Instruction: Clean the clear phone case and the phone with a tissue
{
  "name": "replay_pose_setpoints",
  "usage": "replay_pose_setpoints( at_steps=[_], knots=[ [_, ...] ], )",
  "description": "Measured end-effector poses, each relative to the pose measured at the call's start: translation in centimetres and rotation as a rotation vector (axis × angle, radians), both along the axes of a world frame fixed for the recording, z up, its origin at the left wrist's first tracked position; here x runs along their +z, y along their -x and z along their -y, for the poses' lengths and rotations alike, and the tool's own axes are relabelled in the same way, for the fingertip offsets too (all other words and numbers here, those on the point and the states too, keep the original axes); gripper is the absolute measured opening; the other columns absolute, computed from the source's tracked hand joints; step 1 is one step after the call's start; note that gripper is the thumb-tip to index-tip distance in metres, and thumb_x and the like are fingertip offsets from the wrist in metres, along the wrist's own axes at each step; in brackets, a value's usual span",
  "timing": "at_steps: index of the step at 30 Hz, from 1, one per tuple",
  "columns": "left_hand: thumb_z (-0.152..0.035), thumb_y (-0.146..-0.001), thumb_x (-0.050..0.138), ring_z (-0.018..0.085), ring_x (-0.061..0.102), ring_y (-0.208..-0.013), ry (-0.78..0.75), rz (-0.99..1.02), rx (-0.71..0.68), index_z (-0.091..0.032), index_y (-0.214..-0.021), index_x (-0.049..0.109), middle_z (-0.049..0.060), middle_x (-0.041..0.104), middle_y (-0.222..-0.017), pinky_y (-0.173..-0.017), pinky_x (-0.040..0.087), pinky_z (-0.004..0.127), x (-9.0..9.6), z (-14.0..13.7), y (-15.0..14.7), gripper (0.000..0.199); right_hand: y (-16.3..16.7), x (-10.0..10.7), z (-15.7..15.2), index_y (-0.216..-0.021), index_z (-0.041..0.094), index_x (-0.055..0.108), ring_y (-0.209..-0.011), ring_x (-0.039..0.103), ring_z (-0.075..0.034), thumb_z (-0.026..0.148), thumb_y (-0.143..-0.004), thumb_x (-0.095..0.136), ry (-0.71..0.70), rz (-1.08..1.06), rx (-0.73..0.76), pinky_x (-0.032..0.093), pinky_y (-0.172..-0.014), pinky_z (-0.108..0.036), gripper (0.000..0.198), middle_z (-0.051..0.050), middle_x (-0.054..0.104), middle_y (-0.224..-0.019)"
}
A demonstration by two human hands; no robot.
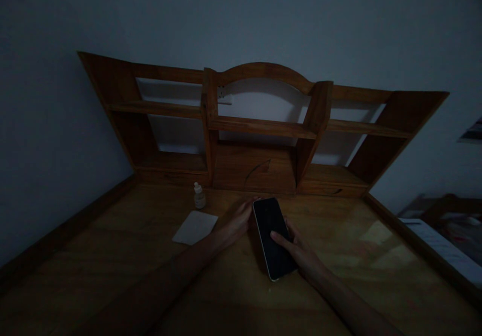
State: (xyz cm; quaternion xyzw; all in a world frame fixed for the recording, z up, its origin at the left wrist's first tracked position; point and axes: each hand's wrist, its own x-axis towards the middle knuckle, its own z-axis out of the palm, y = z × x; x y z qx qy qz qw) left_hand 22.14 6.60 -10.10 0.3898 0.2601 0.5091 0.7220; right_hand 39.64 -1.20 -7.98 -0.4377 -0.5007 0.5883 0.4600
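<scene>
Black phone (268, 255) in grasp of right fingers (281, 239), left fingers (245, 210) beside its top corner, grip unclear.

The phone (271, 255) is black, with pale edge | sheet (195, 227) is whitish | desk (241, 301) is yellowish brown | shelf (259, 126) is reddish brown

Behind the phone (269, 220), the fingers of the right hand (301, 255) are partly hidden; whether the left hand (241, 220) touches it, I cannot tell. The bottle's label (201, 202) (too small, too dim) is unreadable. The lower edge cuts both forearms (181, 270).
</scene>
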Motion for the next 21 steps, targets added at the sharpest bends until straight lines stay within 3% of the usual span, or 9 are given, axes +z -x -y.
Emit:
replay_pose_setpoints(
  at_steps=[12, 21],
  knots=[
    [-0.041, -0.083, 0.068, 0.019, 0.062, -0.100, 0.015, -0.011, 0.006, -0.023, -0.108, 0.066, 0.005, 0.066, -0.114, -0.082, 0.047, 0.028, -0.37, 0.01, 0.33, 0.031, -0.15, 0.28, -0.09, -0.113, 0.024, 0.063, -0.102, 0.064, -0.028, 0.047, -0.078, 0.076, 0.045, -0.014, -0.004, 0.051, -0.085, -0.039, 0.044, -0.007, 0.070, -0.109],
    [-0.031, -0.078, 0.074, 0.020, 0.063, -0.100, -0.016, -0.030, -0.012, -0.021, -0.110, 0.067, 0.007, 0.066, -0.114, -0.081, 0.048, 0.028, 0.46, 0.30, 0.31, 0.034, -0.27, -0.24, -0.32, -0.108, 0.023, 0.066, -0.086, 0.066, -0.024, 0.050, -0.077, 0.075, 0.125, -0.057, -0.071, 0.050, -0.071, -0.033, 0.042, -0.005, 0.071, -0.097]
  ],
)
